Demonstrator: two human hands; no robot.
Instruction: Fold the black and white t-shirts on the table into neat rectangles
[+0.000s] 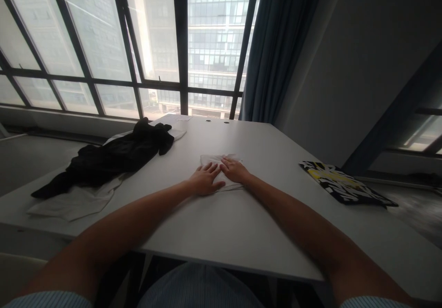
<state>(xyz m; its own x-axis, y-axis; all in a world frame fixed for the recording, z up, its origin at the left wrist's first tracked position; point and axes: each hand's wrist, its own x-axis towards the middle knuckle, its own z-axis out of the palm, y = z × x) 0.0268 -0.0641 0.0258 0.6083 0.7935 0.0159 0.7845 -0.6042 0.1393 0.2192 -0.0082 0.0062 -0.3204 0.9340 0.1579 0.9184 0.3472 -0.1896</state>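
Observation:
A white folded cloth [226, 182] lies flat on the white table [207, 225], in front of me. My left hand [206, 179] rests on its left part, palm down with the fingers spread. On the upper right part of the cloth lies my right hand [235, 169], also flat, its fingers stretched toward the left. The fingertips of both hands are close together near the middle of the cloth. Parts of the cloth are hidden under the hands.
A heap of black clothing [120, 154] lies at the table's left, over white clothing [79, 200]. Toward the right edge is a folded black, white and yellow patterned cloth [345, 183]. Windows [217, 36] and a dark blue curtain [276, 45] stand behind the table.

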